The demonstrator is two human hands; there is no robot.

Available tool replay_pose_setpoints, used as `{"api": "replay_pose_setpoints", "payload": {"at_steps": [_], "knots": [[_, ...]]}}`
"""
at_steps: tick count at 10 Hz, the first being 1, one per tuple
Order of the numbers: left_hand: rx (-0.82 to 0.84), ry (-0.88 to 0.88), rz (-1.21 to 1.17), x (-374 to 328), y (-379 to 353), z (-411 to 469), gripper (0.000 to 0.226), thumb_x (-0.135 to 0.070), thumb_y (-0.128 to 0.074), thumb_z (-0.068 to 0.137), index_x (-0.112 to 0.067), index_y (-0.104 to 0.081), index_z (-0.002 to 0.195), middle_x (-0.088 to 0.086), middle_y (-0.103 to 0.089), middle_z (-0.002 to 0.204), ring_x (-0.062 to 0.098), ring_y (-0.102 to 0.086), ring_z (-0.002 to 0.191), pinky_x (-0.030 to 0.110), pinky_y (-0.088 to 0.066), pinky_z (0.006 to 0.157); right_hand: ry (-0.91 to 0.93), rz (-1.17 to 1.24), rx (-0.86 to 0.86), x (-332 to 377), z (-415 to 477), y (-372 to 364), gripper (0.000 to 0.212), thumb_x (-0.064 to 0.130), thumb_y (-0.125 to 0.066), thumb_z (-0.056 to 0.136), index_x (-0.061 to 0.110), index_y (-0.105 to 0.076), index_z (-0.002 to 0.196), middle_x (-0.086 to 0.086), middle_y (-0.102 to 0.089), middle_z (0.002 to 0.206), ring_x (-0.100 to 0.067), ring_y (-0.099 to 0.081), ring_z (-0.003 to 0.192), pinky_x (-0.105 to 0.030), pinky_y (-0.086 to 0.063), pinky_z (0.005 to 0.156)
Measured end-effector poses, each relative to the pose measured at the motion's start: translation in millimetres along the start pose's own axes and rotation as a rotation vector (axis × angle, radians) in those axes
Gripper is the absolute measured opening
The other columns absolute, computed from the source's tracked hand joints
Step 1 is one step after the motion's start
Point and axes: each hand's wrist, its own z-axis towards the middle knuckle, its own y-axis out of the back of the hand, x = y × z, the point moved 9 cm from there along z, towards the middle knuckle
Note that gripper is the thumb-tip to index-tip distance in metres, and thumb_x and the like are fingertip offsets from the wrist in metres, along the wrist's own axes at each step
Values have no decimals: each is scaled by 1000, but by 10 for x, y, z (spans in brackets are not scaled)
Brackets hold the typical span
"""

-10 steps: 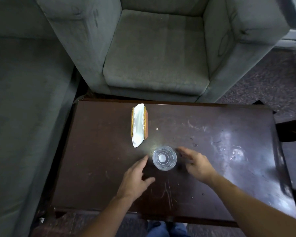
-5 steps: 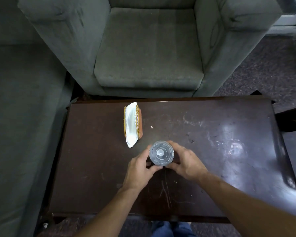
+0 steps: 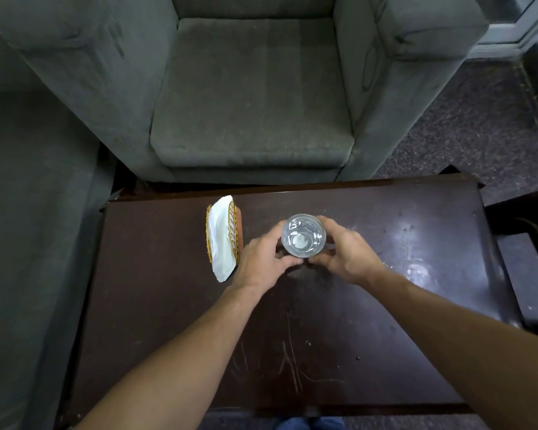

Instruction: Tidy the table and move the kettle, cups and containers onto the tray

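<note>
A clear drinking glass is seen from above over the dark wooden table, a little beyond its middle. My left hand wraps its left side and my right hand wraps its right side, so both hands hold it. The base of the glass is hidden by my fingers, so I cannot tell whether it rests on the table. To its left stands a gold wire napkin holder with white napkins. No tray, kettle or other container shows in the head view.
A grey armchair stands just beyond the table's far edge. A grey sofa runs along the left. Dark carpet lies at the right, with a low dark piece of furniture beside the table's right edge.
My two hands closed in from either side and took hold of the glass. The glass now sits further from me on the table than a second ago.
</note>
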Motion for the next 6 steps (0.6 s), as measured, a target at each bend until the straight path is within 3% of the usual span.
{"api": "replay_pose_setpoints", "payload": {"at_steps": [1, 2, 4, 5, 6], "knots": [[14, 3, 42, -6, -21, 85, 83, -34, -90, 71, -47, -44, 139, -8, -76, 113, 13, -76, 91, 39, -59, 89, -8, -14, 11, -55, 67, 6, 83, 21, -90, 74, 44, -44, 140, 12, -70, 126, -14, -66, 117, -43, -53, 103], [24, -5, 64, 10, -47, 100, 83, -36, -90, 70, -46, -44, 140, -9, -76, 116, 13, -73, 106, 39, -59, 92, -31, -22, 33, -108, 85, -37, 83, 19, -89, 76, 37, -44, 144, 8, -69, 129, -17, -64, 121, -45, -52, 105], [27, 1, 76, 41, -87, 83, 85, -37, -89, 73, -47, -41, 143, -11, -75, 118, 9, -74, 102, 39, -59, 94, -61, -11, 38, -181, 79, -67, 87, 20, -89, 77, 39, -40, 147, 8, -67, 132, -17, -62, 124, -46, -51, 107], [52, 54, 120, 34, -44, 76, 99, -38, -87, 78, -40, -27, 157, -3, -68, 136, 19, -68, 118, 42, -55, 102, -136, 40, 57, -219, 72, -69, 107, 15, -87, 79, 38, -21, 160, 5, -57, 149, -14, -57, 132, -43, -46, 114], [36, 59, 209, -2, -3, -154, 100, -41, -76, 89, -30, -10, 163, -1, -47, 158, 21, -51, 140, 41, -44, 115, -189, 9, 22, -283, -210, -72, 116, 17, -84, 83, 34, -2, 164, 4, -40, 162, -15, -48, 141, -35, -38, 119]]}}
